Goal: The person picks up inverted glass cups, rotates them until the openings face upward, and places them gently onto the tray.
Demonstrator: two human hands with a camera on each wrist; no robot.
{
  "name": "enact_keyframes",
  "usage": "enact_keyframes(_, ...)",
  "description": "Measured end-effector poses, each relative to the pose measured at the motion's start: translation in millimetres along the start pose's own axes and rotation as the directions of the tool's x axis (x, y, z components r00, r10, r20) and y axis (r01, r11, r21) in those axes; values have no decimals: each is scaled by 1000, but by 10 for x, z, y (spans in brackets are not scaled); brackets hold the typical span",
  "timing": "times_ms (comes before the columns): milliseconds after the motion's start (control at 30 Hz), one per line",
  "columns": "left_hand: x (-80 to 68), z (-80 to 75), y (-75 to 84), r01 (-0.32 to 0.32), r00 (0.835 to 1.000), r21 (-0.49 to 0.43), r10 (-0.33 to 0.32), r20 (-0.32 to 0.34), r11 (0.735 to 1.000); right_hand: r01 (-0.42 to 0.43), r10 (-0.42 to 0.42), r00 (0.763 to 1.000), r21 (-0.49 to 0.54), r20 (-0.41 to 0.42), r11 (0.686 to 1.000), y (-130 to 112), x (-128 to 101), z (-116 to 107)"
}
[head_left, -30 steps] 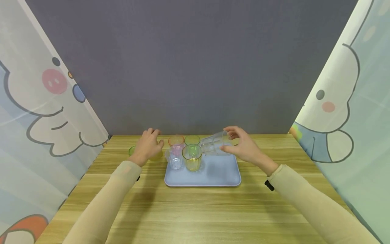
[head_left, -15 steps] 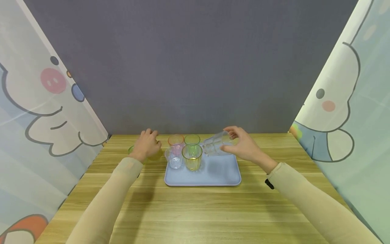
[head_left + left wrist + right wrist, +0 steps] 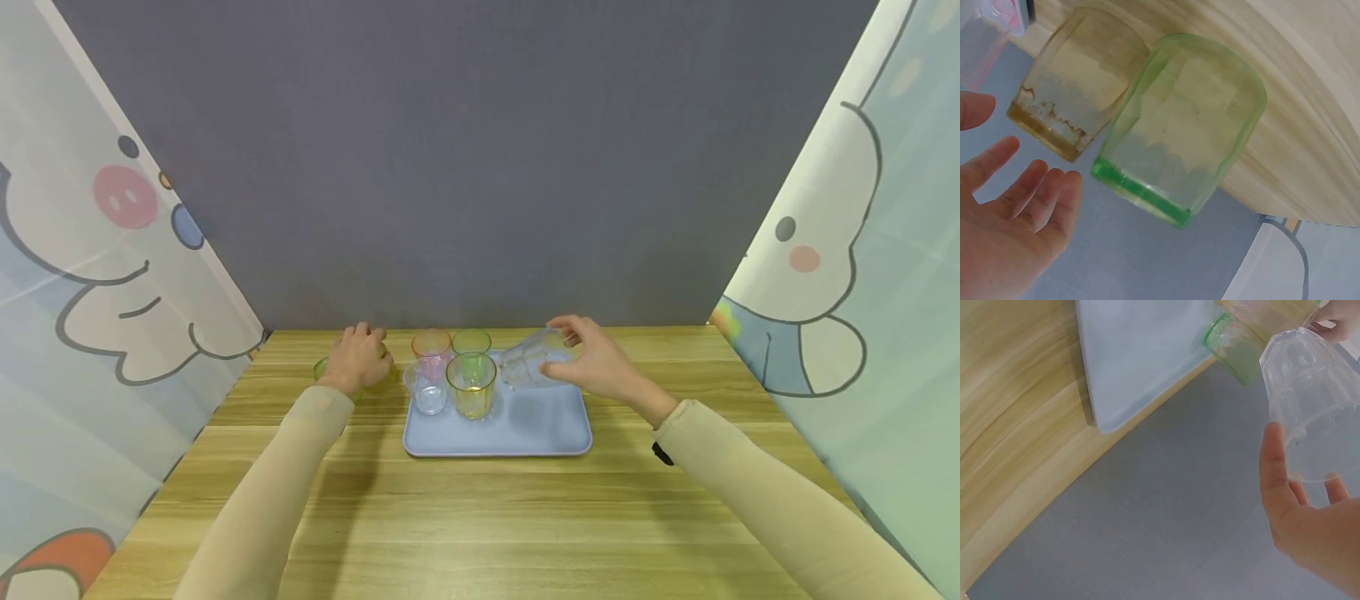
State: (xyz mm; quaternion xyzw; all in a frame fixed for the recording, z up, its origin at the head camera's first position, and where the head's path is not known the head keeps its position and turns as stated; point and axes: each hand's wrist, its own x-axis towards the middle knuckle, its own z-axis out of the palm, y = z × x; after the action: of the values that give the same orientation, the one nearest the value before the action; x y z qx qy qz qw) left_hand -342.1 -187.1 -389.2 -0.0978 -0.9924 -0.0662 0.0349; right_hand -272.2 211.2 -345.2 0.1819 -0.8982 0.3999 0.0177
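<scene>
Holding clear glass (image 3: 528,364) tilted over tray (image 3: 525,429), right hand (image 3: 600,362) gripping it, lower than before.
Left hand (image 3: 358,360), fingers relaxed apart, remains beside green glass (image 3: 1179,134) on surface (image 3: 480,517).

no readable text, labels, brands or numbers on any surface, only cartoon drawings

I see a pale blue tray (image 3: 525,429), a yellow cup (image 3: 472,386), a pink cup (image 3: 431,345), green cups (image 3: 472,343) and wood-grain table (image 3: 480,517).
</scene>
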Motion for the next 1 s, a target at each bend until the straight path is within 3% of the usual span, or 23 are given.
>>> enact_keyframes(300,4,122,-68,13,1000,-5,-13,1,1000,-4,4,1000,-25,2,1000,-6,25,4)
enact_keyframes(1000,-12,146,-69,-42,999,12,42,-21,999,-10,7,1000,-138,-18,990,-19,223,-44)
